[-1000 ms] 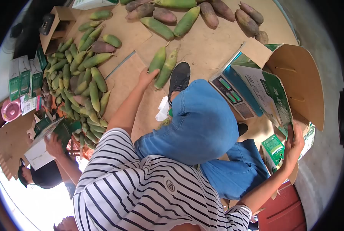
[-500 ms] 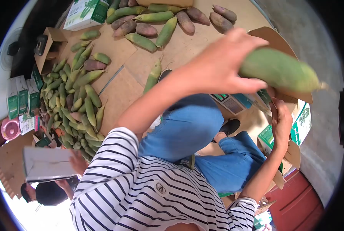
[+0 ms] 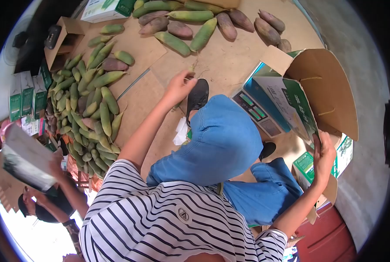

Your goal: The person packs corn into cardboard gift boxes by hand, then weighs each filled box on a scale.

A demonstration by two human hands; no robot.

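My left hand (image 3: 180, 87) is over a green radish (image 3: 176, 106) beside my black shoe (image 3: 198, 97), its fingers curled around it. Most of that radish is hidden by the hand and forearm; its thin root shows past the fingers. My right hand (image 3: 324, 153) is closed on the near edge of an open cardboard box (image 3: 296, 105), printed green and white, at the right. The box stands beside or partly on a digital scale (image 3: 251, 107) with lit displays. Its contents are hidden from this angle.
A large heap of green radishes (image 3: 88, 109) lies at the left. Loose green radishes (image 3: 203, 34) and purplish ones (image 3: 226, 26) lie at the back. Printed boxes (image 3: 27, 94) stand far left. Another person (image 3: 51, 209) holds a carton (image 3: 27, 159) at the lower left. White paper (image 3: 180, 131) lies near my knee.
My left hand has let go of the large green radish it held over the box and moved left to another one. My right hand stays on the box. The other person's carton has tilted.
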